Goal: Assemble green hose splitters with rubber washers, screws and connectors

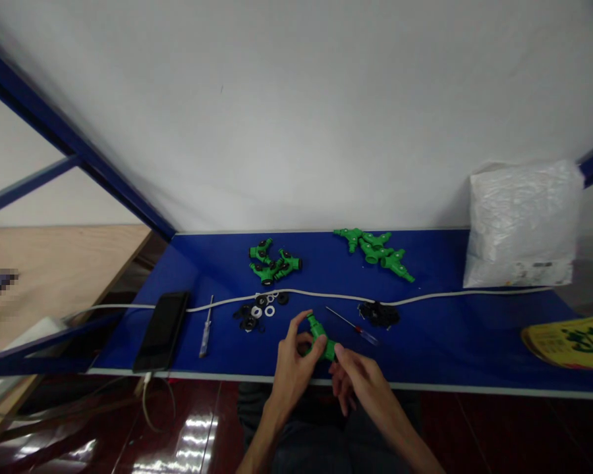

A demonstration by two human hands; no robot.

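Near the front edge of the blue tabletop [425,342], my left hand [292,365] grips a green Y-shaped hose connector [316,327] between thumb and fingers. My right hand [363,378] is closed at the connector's lower right end, its thumb and forefinger pressed there; anything small between them is hidden. Black and white ring washers [256,312] lie scattered left of my hands. To the right are a screwdriver [363,333] with a clear handle and a pile of small black parts [379,314].
Green connectors with black fittings [289,264] lie at the back; plain green ones [373,251] lie farther right. A white cable [321,294] crosses the table. A phone [161,332] and another screwdriver [206,332] are left. A white plastic package [521,227] and yellow packet [573,342] stand right.
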